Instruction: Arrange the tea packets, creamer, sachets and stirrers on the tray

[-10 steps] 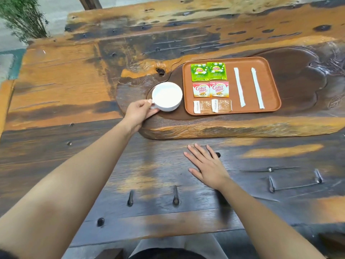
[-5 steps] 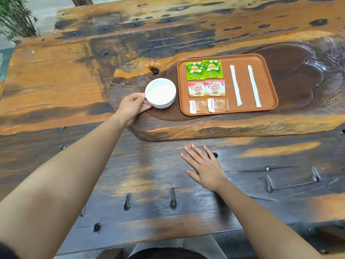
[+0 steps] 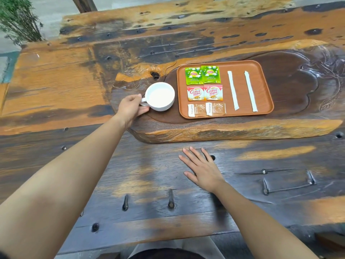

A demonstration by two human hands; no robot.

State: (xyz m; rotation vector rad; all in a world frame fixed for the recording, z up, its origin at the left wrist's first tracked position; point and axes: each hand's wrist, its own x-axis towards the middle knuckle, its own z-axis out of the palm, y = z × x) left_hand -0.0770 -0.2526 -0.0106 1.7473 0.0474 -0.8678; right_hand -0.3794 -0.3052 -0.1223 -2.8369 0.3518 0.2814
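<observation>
An orange-brown tray (image 3: 265, 90) lies on a carved dark wooden slab (image 3: 291, 85). On its left part sit two green tea packets (image 3: 202, 74), two red-and-white creamer packets (image 3: 204, 92) below them, and two brown sachets (image 3: 206, 109) at the front. Two white wrapped stirrers (image 3: 241, 90) lie lengthwise on its right part. A white cup (image 3: 160, 96) stands just left of the tray. My left hand (image 3: 130, 108) grips the cup's handle. My right hand (image 3: 201, 169) rests flat on the table, fingers spread, holding nothing.
The rough wooden table (image 3: 74, 75) is orange and dark, with knots and metal staples. The slab has a raised front edge (image 3: 224, 131). A green plant (image 3: 18, 21) stands at the far left corner.
My left hand has closed further around the cup's handle, and the cup has turned slightly. My right hand stays flat on the table.
</observation>
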